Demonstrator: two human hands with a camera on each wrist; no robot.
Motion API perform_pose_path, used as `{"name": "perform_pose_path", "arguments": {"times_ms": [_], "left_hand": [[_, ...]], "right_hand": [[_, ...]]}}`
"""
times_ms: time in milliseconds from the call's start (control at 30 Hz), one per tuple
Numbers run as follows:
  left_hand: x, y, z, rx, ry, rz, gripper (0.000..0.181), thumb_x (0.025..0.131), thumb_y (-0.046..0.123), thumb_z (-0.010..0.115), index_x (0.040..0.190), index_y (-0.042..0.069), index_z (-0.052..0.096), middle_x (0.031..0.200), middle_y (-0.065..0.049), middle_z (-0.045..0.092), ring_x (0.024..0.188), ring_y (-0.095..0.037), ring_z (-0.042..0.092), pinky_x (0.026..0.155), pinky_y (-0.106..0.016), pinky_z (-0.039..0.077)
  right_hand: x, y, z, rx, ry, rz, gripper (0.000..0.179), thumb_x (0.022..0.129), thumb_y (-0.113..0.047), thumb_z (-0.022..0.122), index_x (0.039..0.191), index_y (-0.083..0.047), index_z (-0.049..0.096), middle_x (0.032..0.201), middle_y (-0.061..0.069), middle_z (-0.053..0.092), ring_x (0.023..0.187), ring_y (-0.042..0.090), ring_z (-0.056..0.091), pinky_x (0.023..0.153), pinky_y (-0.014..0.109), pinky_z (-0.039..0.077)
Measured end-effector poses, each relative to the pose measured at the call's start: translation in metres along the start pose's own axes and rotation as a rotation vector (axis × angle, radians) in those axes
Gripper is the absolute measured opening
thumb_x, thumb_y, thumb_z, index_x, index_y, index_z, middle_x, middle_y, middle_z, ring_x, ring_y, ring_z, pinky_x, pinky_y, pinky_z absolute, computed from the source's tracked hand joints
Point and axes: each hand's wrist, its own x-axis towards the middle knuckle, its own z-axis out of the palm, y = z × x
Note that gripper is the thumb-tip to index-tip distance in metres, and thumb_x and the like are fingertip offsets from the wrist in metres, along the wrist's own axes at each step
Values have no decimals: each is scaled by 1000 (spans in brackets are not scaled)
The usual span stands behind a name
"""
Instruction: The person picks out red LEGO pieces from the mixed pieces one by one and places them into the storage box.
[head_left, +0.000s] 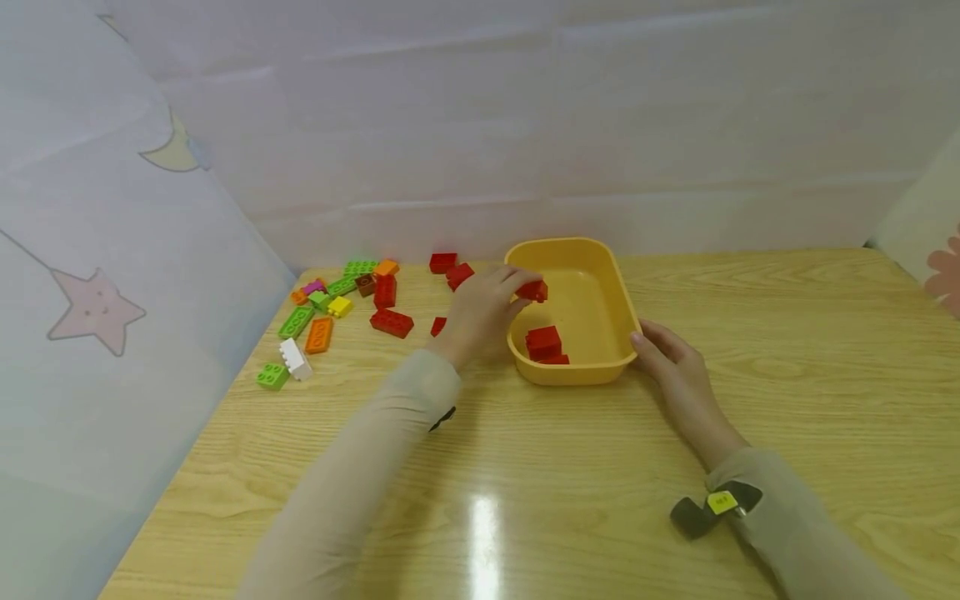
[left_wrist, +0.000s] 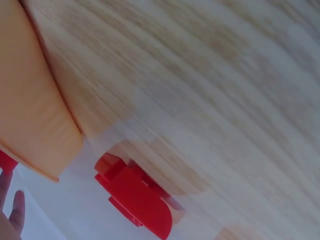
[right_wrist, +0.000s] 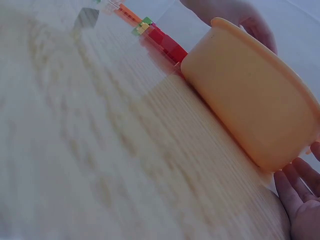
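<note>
- Sleeves, beige, run up from the near edge toward both hands on a wooden table (head_left: pixel 750 350)
- Right hand (head_left: pixel 675 367) lies nearest; fingers straight and relaxed, fingertips against the near right corner of a yellow tub (head_left: pixel 600 267); it grips nothing
- Left hand (head_left: pixel 480 312) reaches over the tub's left rim; thumb and fingers pinch a red brick (head_left: pixel 534 291) held above the tub's inside
- Red bricks in the tub (head_left: pixel 545 344) lie at its near end, between the two hands
- Loose red bricks (head_left: pixel 392 322) sit just left of the left hand; one shows blurred in the left wrist view
- Green, orange, white and yellow bricks (head_left: pixel 311 321) lie scattered farther left of that hand, toward the table's corner
</note>
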Motion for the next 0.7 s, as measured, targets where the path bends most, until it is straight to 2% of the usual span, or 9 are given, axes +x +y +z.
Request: {"name": "perform_pose_path", "arguments": {"times_ms": [267, 500, 700], "left_hand": [[2, 7, 0, 9, -91, -43, 41, 92, 24, 72, 132, 18, 64, 119, 2, 67, 106, -18, 62, 86, -28, 52], [6, 9, -1, 20, -190, -108, 43, 94, 27, 69, 136, 17, 61, 121, 1, 66, 108, -18, 60, 92, -29, 49], [7, 9, -1, 30, -254, -123, 42, 96, 27, 67, 136, 17, 61, 125, 1, 64, 112, -19, 58, 98, -30, 46]], "right_hand": [[0, 0, 0, 19, -1, -5, 64, 102, -39, 55, 147, 4, 40, 147, 26, 42, 110, 4, 59, 89, 12, 47], [0, 0, -1, -5, -3, 0, 64, 102, -40, 54, 148, 3, 40, 147, 25, 43, 109, 3, 58, 89, 10, 46], [-1, 0, -1, 10, -3, -1, 64, 102, -38, 55, 147, 4, 40, 146, 25, 43, 107, 2, 60, 89, 11, 46]]}}
